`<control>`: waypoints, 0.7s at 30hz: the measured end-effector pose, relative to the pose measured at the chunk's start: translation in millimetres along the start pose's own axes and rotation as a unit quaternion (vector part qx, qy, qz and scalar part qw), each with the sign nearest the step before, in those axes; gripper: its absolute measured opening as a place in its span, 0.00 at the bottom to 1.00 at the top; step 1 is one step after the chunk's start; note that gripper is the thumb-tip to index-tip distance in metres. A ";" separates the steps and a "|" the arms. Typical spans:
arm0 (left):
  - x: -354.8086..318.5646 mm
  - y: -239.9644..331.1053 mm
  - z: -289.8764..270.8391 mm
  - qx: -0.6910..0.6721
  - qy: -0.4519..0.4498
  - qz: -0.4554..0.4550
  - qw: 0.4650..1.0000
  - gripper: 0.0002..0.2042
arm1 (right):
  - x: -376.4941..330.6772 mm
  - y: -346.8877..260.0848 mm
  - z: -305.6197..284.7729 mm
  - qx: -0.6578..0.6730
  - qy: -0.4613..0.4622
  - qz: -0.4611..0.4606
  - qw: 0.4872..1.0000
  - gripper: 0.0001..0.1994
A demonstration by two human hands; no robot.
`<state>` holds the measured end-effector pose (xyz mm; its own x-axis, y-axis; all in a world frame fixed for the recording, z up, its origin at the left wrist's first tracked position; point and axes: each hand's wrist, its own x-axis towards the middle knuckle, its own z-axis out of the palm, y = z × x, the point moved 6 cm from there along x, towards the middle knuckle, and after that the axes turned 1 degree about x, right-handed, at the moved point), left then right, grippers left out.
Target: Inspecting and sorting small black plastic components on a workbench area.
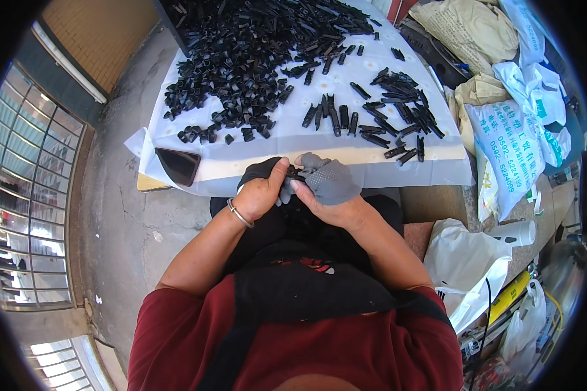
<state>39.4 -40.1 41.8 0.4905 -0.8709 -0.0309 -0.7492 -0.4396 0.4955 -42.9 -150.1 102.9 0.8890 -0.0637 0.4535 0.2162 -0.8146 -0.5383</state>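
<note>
Here, the left hand [259,193] and the grey-gloved right hand [327,186] are pinching a small black plastic piece [295,174] together, fingers curled tight around it, just below the white-covered table [372,171], whose heap of black parts [241,58] is lying toward twelve o'clock.

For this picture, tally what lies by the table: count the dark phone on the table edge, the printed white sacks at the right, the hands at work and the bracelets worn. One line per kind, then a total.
Dark phone: 1
Printed white sacks: 2
Hands at work, left hand and right hand: 2
Bracelet: 1
Total: 6
</note>
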 end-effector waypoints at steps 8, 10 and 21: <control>2.8 6.5 -27.0 -0.265 0.083 -0.114 0.954 0.28 | -6.4 4.1 -5.0 -0.028 -0.015 0.032 0.999 0.11; 2.7 5.5 -26.8 -0.263 0.078 -0.118 0.954 0.27 | -3.9 -3.2 -5.1 -0.096 -0.015 0.004 0.995 0.11; 5.0 40.1 -35.8 -0.104 0.160 0.021 0.981 0.19 | -6.6 -1.2 15.1 -0.135 -0.035 -0.037 0.989 0.09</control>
<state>27.7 -54.2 92.6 0.6005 -0.7589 0.2519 -0.6817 -0.3212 0.6574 -42.9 -140.1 89.8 0.9024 0.0348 0.4295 0.1746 -0.9408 -0.2907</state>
